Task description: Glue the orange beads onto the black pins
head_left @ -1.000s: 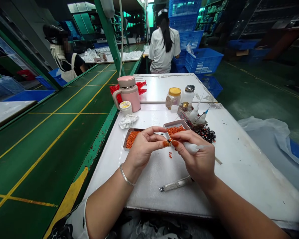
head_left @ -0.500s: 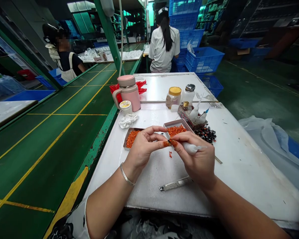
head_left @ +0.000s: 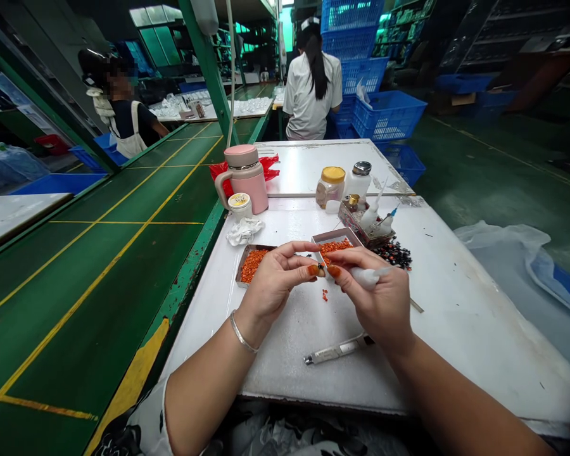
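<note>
My left hand (head_left: 276, 282) pinches a tiny dark piece (head_left: 320, 267) between thumb and forefinger, above the white work table (head_left: 285, 354). My right hand (head_left: 377, 292) grips a soft white tapered tube (head_left: 367, 277), and its orange-tipped fingers sit close to that piece. Beneath the hands lie a metal tray of orange beads (head_left: 253, 266) and a second tray of orange beads (head_left: 336, 244), partly hidden by my right fingers. A few loose orange beads (head_left: 324, 295) rest on the table. A silver bangle (head_left: 240, 335) circles my left wrist.
Black beads (head_left: 394, 255), a small tray of bottles (head_left: 365, 218), jars (head_left: 331, 187) and a pink flask (head_left: 244, 179) stand beyond the hands. A metal pen-like tool (head_left: 337, 350) lies nearer me. Green conveyor (head_left: 99, 285) runs left; a person (head_left: 311, 82) sits ahead among blue crates.
Both hands have risen slightly up the picture, and my fingertips have shifted a little apart. The right hand now covers more of the far tray.
</note>
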A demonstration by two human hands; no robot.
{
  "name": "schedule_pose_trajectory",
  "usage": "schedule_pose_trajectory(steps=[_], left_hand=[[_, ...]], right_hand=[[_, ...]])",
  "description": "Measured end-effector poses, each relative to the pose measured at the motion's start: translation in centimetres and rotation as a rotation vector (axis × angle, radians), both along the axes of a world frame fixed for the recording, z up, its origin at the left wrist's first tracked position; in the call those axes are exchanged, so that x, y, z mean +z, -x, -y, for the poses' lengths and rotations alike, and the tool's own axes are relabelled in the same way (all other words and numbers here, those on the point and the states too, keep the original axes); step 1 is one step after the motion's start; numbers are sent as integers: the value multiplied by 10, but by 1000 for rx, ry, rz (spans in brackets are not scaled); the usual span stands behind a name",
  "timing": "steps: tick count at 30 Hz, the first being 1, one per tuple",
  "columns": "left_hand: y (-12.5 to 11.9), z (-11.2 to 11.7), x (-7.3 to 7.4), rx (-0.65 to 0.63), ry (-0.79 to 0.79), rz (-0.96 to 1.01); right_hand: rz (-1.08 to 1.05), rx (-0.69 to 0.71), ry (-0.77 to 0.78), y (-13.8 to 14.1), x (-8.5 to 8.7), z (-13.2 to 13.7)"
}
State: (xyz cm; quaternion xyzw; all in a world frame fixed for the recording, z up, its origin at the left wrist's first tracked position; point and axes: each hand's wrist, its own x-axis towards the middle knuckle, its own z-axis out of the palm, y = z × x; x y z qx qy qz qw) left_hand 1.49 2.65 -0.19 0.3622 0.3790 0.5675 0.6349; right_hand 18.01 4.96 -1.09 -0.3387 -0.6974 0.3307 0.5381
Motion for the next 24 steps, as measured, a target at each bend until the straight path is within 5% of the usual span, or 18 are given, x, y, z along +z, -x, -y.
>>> schedule_pose_trajectory(steps=[11, 24], left_hand=[[-2, 0, -5, -17, -7, -19], [-3, -1, -6, -64, 34, 25]], right_hand=[[-23, 58, 108, 3, -2, 0], [57, -30, -174, 4, -2, 1]])
